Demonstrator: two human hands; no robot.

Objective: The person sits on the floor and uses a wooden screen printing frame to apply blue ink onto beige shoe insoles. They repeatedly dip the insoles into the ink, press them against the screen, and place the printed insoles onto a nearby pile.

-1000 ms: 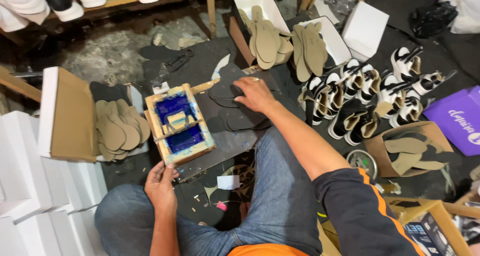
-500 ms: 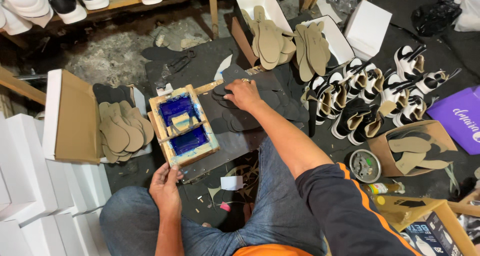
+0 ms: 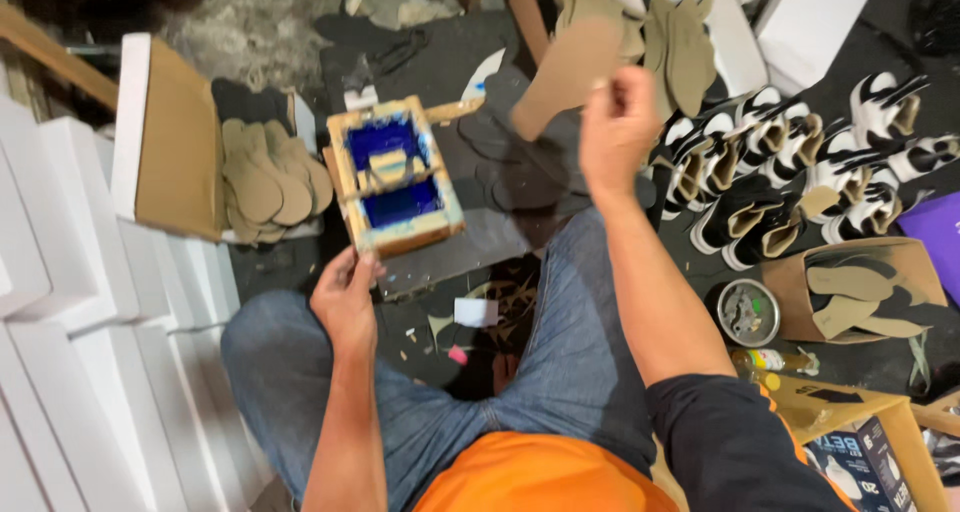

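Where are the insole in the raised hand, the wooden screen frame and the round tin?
tan insole (image 3: pixel 565 77), head view, middle of its flat face
wooden screen frame (image 3: pixel 395 177), head view, centre crossbar
round tin (image 3: pixel 747 312), head view, its open top

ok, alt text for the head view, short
Looking down at a seated person in jeans, whose right hand lifts a tan insole while the left hand holds the near edge of a wooden frame with a blue screen. Boxes of insoles and rows of black-and-white shoes surround them.
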